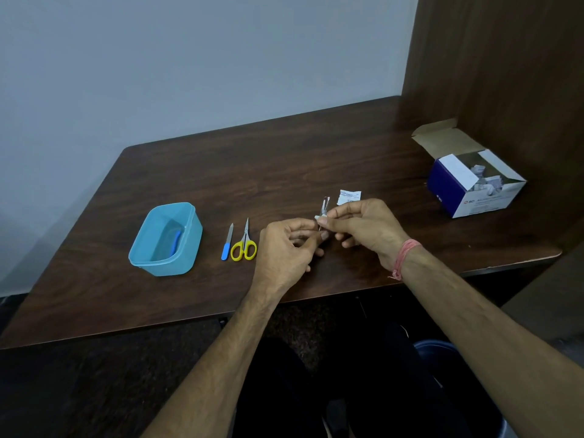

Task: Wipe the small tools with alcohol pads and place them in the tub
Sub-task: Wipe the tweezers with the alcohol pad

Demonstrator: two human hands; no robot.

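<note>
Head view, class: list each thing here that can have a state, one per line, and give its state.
Tub: open, no lid, one blue tool lying inside.
Scissors: blades closed, flat on the table.
Nail file: flat on the table, beside the scissors.
Pad box: flaps open.
Wrapper: torn open, on the table.
Metal tool: held above the table.
Left hand: pinching the tool.
Right hand: pinching a white pad on the tool.

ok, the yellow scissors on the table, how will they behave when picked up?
The scissors are probably stiff and light: thin metal blades, small plastic loops. They lie flat and shut on the table, so they should slide rather than roll. The blades might swing open when lifted.
</note>
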